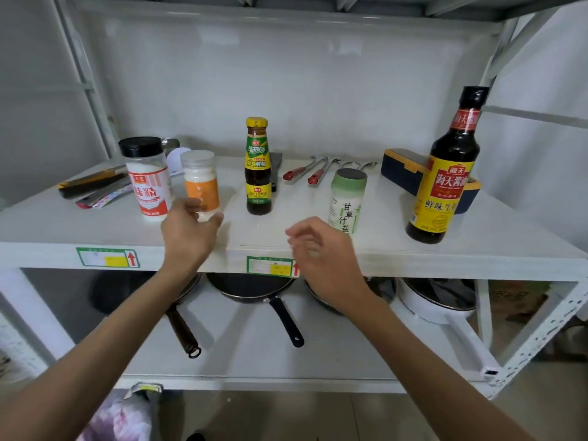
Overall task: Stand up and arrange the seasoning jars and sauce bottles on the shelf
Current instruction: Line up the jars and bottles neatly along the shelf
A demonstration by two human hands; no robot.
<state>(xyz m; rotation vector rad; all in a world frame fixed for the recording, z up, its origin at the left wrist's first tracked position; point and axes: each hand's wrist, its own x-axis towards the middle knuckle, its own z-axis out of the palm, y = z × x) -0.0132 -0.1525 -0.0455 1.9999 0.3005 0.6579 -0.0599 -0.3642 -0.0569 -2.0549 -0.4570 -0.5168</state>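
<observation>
Five containers stand upright on the white shelf [286, 230]. From the left: a black-capped jar with a red label [148, 178], a clear-lidded jar with an orange label [201, 183], a small dark sauce bottle with a green label [258, 167], a green-lidded salt jar [347, 198], and a tall soy sauce bottle [445, 173]. My left hand [187, 233] is spread just in front of the orange-label jar, its fingers at the jar's base and holding nothing. My right hand [321, 253] hovers, loosely curled and empty, at the shelf's front edge beside the green-lidded jar.
Behind the jars lie red-handled tongs [305, 171], a cleaver [276, 170], knives and packets [92, 186] at the left, and a navy box with yellow trim [407, 173] at the right. The lower shelf holds frying pans [251, 288] and a white pot [436, 303].
</observation>
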